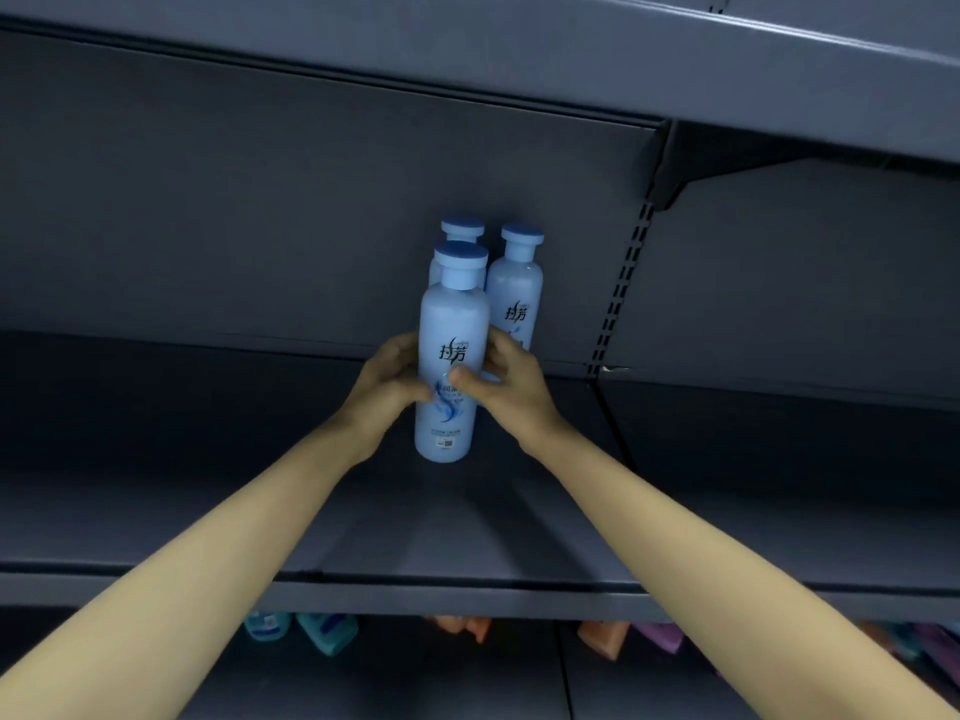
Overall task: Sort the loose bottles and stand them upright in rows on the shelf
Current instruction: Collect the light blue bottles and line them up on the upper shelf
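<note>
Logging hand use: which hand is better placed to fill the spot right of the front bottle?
Right, probably: the right hand holds the front pale-blue plastic bottle on that spot's side; the left hand would cross it.

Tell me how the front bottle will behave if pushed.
The front bottle is tall and narrow, so it probably tips easily. Its round body would likely roll if toppled. Its glossy surface may be slippery.

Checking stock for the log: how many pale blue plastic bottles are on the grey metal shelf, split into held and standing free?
Pale blue plastic bottles, held: 1, the front bottle gripped by left hand and right hand
Pale blue plastic bottles, standing free: 2, the rear left bottle and rear right bottle
Total on the grey metal shelf: 3
</note>
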Tool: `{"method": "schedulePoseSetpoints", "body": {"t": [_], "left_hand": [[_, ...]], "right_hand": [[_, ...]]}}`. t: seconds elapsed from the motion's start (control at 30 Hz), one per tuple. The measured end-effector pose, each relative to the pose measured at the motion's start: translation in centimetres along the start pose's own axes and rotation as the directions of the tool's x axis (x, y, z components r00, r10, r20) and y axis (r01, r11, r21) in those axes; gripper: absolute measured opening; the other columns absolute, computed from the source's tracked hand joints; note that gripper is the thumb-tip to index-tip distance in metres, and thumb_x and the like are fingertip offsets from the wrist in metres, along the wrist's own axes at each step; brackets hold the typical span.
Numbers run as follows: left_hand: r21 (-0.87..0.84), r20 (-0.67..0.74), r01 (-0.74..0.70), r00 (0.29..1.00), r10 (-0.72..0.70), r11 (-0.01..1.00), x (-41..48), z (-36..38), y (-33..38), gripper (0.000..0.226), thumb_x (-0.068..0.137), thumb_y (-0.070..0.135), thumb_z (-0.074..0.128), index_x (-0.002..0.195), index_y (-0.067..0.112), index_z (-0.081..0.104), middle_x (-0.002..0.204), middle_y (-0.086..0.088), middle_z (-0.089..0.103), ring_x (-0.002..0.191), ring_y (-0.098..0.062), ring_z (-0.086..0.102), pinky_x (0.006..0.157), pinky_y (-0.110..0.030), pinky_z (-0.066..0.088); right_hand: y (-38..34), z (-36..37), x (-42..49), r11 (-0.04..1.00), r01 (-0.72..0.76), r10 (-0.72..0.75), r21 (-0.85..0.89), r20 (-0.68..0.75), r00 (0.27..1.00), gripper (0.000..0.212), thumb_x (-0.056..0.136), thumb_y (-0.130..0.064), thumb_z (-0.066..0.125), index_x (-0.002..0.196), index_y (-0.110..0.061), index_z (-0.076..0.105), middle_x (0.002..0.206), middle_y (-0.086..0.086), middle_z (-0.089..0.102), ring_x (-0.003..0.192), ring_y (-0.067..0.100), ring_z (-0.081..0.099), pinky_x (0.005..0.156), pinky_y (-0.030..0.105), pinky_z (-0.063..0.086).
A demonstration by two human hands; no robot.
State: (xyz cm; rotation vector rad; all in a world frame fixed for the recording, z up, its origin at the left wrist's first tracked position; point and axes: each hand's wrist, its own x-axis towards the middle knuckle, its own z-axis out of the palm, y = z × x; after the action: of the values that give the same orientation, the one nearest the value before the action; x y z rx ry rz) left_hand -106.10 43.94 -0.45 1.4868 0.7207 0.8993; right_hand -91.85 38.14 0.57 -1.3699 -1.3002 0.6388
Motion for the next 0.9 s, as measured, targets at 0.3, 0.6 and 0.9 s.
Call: {"method": "schedulePoseSetpoints", "body": {"t": [0.3,0.6,0.9], "left_hand": [[-0.076,-0.097,-0.023,0.995,0.015,0.997,-0.3,0.9,-1.3,0.030,0.094,0.015,0.053,0.123,0.010,0.053,0.113,-0.003,0.065,0.102,-0.013,0.064,0.087,-0.031,0.053],[-0.004,-0.122,-0.134,0.984,0.133,0.991,0.1,1.5,-1.5,0.035,0.088,0.003,0.060,0.119,0.014,0.048,0.103,0.012,0.060,0.088,0.004,0.061,0.069,-0.010,0.051],[0.012,-0.105,-0.120,0.987,0.121,0.993,1.0,1.8,-1.6,0.044,0.090,0.006,0.058,0.130,0.010,0.042,0.106,0.012,0.057,0.093,0.001,0.059,0.069,-0.010,0.051]], "right_hand": [[1.9,2.6,-1.8,0.990,-0.127,0.127,-0.062,-0.015,0.992,0.065,0.072,-0.006,0.077,0.122,-0.025,0.040,0.105,-0.009,0.058,0.093,0.003,0.059,0.072,0.012,0.048],[2.1,3.3,-1.2,0.991,-0.129,0.123,-0.047,-0.113,0.986,0.064,0.071,-0.007,0.077,0.124,-0.022,0.045,0.104,-0.008,0.062,0.095,0.010,0.063,0.080,0.027,0.056],[1.8,3.4,-0.3,0.995,-0.095,0.092,-0.019,-0.127,0.988,0.055,0.072,-0.002,0.075,0.112,-0.024,0.044,0.098,-0.013,0.057,0.088,0.001,0.058,0.070,0.013,0.050]]}}
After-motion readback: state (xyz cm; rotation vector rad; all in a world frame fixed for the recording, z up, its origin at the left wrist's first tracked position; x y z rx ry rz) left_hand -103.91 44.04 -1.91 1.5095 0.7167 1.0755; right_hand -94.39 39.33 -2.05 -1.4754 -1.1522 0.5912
